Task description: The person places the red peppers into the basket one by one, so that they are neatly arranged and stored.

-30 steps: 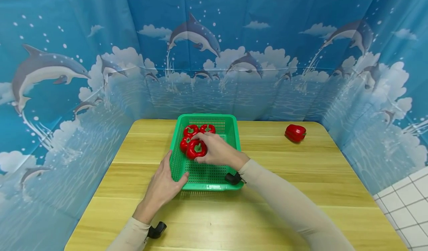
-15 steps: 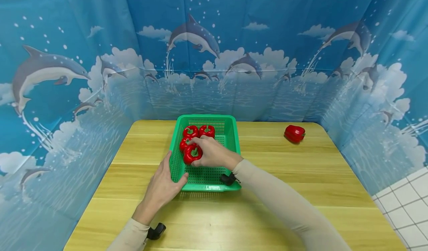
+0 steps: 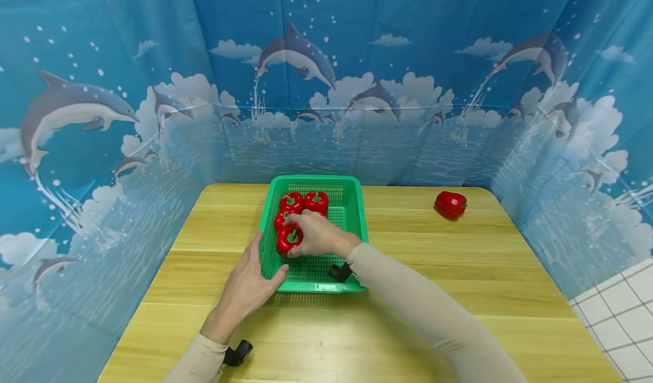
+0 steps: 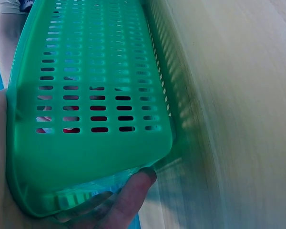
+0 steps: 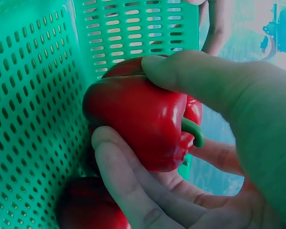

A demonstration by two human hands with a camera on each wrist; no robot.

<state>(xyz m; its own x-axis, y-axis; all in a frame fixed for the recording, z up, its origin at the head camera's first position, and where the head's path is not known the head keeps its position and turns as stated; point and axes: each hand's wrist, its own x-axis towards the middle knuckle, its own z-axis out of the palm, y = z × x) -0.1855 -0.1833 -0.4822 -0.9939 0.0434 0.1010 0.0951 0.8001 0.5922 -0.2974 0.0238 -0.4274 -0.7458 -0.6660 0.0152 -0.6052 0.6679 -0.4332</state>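
Note:
A green plastic basket with slotted walls stands on the table. My right hand reaches inside it and grips a red bell pepper. In the right wrist view, thumb and fingers are on opposite sides of this pepper, its green stem pointing toward the palm. Several other red bell peppers lie in the basket's left and back part, some partly hidden by the hand. My left hand holds the near left corner, thumb over the rim and fingers along the outer left wall. The basket wall fills much of the left wrist view.
One more red bell pepper lies on its side at the far right of the wooden table. A blue curtain with printed dolphins hangs behind and along both sides. White tiles show at the lower right.
My right hand has moved left and slightly nearer with the gripped bell pepper, bringing it toward the basket's left wall. The left hand stays at the corner.

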